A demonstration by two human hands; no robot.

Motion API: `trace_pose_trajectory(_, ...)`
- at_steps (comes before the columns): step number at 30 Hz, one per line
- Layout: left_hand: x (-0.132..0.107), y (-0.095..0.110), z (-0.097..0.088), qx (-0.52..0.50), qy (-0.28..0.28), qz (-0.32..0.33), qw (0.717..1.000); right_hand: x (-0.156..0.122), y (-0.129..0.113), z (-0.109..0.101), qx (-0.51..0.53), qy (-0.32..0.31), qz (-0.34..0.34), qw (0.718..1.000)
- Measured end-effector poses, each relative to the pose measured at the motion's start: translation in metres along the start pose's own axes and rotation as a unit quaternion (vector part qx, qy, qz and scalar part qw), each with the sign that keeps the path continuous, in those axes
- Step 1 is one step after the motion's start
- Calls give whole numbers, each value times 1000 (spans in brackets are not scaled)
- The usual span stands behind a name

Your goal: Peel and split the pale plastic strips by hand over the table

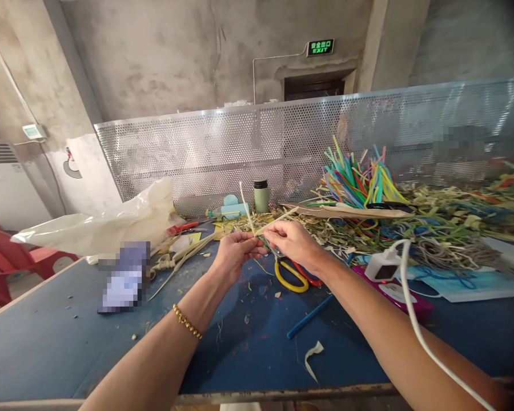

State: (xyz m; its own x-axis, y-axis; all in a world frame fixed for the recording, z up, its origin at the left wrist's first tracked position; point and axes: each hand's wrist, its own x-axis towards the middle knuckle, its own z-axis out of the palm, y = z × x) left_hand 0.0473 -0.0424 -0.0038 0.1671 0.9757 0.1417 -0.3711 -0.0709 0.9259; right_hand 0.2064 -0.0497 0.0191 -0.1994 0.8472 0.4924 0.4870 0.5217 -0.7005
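Observation:
Both my hands meet above the middle of a dark blue table. My left hand (240, 251), a beaded gold bracelet on its wrist, pinches pale, thin plant strips (247, 211) where they cross. One strip sticks up and another slants to the right. My right hand (289, 240) is closed on the slanting strip, close to the left fingertips. Just below the right hand lie scissors (292, 278) with yellow and red handles, their blades partly hidden. A blue stick (310, 317) rests nearer to me, beside a curled pale scrap (313, 358).
Behind stand a green bottle (261, 197) and a bundle of coloured sticks (360, 177) amid heaped dry strips (317, 228). At right, a white cable (413, 319) runs past a charger (382, 265) and my arm. A plastic bag (107, 222) and a blurred phone-like object (126, 279) lie left.

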Motion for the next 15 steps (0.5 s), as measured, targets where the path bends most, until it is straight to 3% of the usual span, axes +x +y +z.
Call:
trace_pose_trajectory(4, -2, -2, 2, 6, -33, -15, 999, -2, -2, 0, 63, -14, 74, 995)
trace_pose_trajectory(10, -3, -3, 3, 41, -56, -31, 997, 2, 3, -1, -20, 10, 3, 1000)
trace_pose_trajectory(15, -2, -3, 3, 20, -64, -28, 997, 5, 9, -3, -57, 3, -6, 998)
